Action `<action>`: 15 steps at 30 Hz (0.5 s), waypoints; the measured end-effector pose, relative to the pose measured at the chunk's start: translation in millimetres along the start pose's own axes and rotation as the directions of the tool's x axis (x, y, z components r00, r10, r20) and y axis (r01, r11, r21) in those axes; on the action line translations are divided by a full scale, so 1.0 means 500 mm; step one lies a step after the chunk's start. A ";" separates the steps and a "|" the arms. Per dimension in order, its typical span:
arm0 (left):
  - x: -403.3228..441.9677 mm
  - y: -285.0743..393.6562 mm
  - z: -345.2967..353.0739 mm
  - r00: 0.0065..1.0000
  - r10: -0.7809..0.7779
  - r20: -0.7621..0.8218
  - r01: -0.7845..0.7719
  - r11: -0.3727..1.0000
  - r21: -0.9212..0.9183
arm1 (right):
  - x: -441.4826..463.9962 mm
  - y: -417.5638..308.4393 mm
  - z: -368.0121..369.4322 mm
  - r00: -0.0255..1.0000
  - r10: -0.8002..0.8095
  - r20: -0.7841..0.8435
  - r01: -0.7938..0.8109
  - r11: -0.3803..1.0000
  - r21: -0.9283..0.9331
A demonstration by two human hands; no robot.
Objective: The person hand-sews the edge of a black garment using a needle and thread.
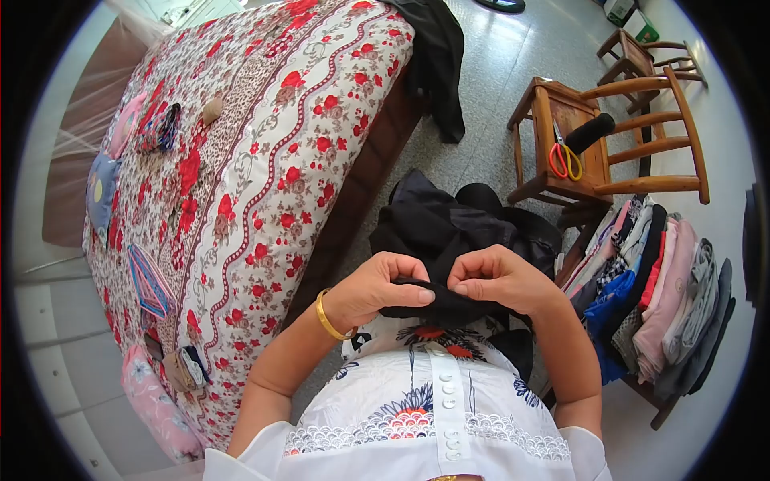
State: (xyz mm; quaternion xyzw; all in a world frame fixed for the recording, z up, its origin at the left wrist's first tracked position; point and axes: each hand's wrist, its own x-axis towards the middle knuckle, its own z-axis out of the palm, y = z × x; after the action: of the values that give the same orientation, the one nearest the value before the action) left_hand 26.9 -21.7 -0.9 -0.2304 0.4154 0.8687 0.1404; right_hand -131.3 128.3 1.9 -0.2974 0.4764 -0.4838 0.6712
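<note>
Black cloth [433, 232] lies bunched over my lap and beyond my knees. My left hand [385, 284] pinches an edge of it between thumb and fingers. Close by on the right, my right hand [497, 280] pinches the same edge, with a short stretch of cloth between the two. Whether anything small is held in the fingertips is too small to tell. Scissors [565, 160] with red and yellow handles and a black cylindrical object [590, 133] lie on the wooden chair [553, 104] ahead on the right.
A bed with a floral sheet [265, 184] fills the left, bearing folded cloths [186, 369], pillows and a striped item [151, 280]. Black fabric [441, 64] hangs off its far corner. Piled clothes [658, 297] rest on wooden furniture at the right. Another chair [630, 60] stands farther back.
</note>
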 end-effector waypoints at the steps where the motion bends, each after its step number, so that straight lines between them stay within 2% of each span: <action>1: 0.000 0.002 0.005 1.000 -0.017 -0.003 0.017 1.000 0.019 | -0.003 0.002 -0.002 1.000 -0.006 0.010 0.006 1.000 -0.003; 6: 0.001 0.004 0.006 0.999 -0.049 0.019 0.048 0.998 0.042 | -0.008 -0.001 -0.006 0.999 -0.004 0.038 0.003 1.000 0.015; 11: 0.009 -0.006 -0.003 0.997 -0.040 0.069 0.042 0.999 -0.034 | -0.008 0.003 -0.012 0.999 0.014 0.037 -0.014 1.000 -0.005; 15: 0.009 -0.002 0.002 0.998 -0.042 0.046 0.044 0.998 -0.040 | -0.008 0.004 -0.010 0.999 0.023 0.030 -0.025 0.998 0.064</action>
State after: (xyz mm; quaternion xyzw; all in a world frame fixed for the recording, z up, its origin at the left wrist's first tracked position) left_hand 23.4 -20.1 -3.5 -0.2225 0.3893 0.8787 0.1636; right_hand -135.5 133.0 -0.4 -0.2770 0.4542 -0.4861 0.6933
